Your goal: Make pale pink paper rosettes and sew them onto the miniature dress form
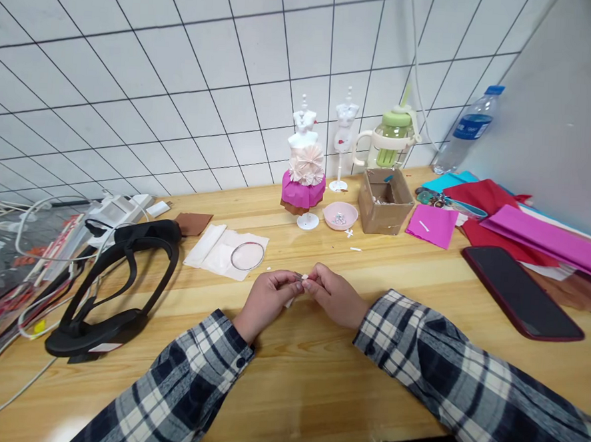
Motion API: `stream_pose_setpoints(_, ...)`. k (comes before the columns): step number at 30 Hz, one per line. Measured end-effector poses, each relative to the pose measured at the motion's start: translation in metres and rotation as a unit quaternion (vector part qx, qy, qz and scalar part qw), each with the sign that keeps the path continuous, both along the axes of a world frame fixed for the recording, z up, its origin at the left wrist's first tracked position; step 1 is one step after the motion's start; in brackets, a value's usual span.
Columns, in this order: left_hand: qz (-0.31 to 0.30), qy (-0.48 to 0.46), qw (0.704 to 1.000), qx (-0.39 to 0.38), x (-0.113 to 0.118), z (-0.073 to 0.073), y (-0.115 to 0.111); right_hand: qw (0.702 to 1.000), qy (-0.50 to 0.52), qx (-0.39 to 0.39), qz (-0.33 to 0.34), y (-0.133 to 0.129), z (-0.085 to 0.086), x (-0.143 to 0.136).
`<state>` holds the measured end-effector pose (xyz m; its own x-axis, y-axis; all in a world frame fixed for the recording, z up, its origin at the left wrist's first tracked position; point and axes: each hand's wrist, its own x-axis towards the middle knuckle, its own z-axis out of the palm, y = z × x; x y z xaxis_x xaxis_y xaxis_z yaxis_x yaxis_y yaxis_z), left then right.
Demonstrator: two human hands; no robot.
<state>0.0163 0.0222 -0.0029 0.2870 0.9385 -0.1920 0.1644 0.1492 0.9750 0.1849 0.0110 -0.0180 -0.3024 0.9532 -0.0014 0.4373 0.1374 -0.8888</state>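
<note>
My left hand and my right hand meet fingertip to fingertip above the wooden table, both closed in a pinch. Between them shows a small pale pink piece, too small to name. A thin greyish bit shows by the left fingertips, and a pale sliver pokes out below them. Beyond the hands stands a mini dress form with a pale pleated paper top and a magenta skirt. Left of my hands, a thin wire ring lies on pale pink paper.
Behind stand a bare white dress form, a pink dish, a cardboard box and a green-lidded cup. To the right lie coloured paper sheets, a phone and a bottle. A black headset and cables lie left.
</note>
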Motion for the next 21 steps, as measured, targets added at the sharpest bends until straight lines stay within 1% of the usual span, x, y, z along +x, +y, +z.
stream_pose_setpoints(11,0.000,0.007,1.000,0.005,-0.0008,-0.0002,0.0001,1.000,0.005,0.005,0.004,0.0004,-0.0014,0.0002)
stream_pose_setpoints(16,-0.013,-0.004,1.000,0.011,-0.0011,-0.0009,-0.0011,1.000,-0.005,0.010,-0.003,0.0008,-0.0011,0.0012)
stream_pose_setpoints(18,-0.002,-0.016,1.000,0.007,-0.0026,-0.0022,-0.0004,1.000,-0.006,0.015,-0.005,0.0018,-0.0021,0.0015)
stream_pose_setpoints(21,0.039,-0.049,0.998,0.011,-0.0056,-0.0043,0.0025,1.000,0.006,0.022,-0.003,0.0027,-0.0022,0.0013)
